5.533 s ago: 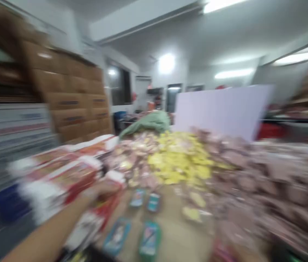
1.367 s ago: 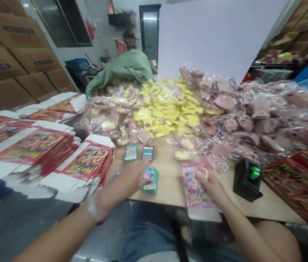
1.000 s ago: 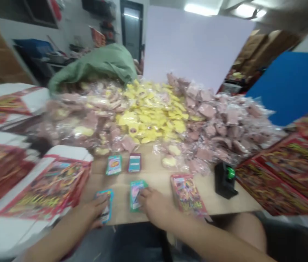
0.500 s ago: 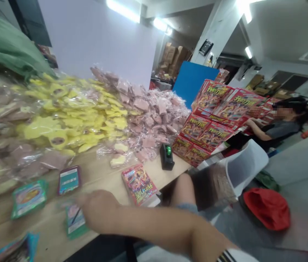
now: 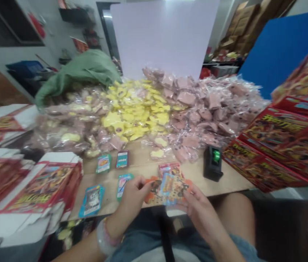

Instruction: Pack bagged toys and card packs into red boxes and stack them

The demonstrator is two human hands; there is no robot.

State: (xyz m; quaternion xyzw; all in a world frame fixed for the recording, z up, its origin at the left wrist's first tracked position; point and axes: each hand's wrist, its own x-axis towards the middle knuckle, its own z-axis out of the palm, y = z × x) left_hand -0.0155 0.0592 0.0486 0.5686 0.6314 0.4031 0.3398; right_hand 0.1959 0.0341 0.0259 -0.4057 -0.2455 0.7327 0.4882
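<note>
An orange-edged printed card (image 5: 154, 193), overlapped by a smaller yellow-and-blue card (image 5: 173, 188), is held upright at lower centre between the left hand (image 5: 132, 196) and the right hand (image 5: 200, 211). Just left of them lie a teal-edged card (image 5: 122, 185) and a blue-edged card (image 5: 91, 201), both slightly askew, while a pink-and-red packet (image 5: 169, 169) lies just behind the held cards.

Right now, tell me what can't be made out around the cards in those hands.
Head view, hidden: the lower part of the red card pack, behind the orange-edged cards in the left hand and right hand.
Head view, too small: the print on the blue card.
Head view, cut off: the red display boxes, by the right edge.
</note>
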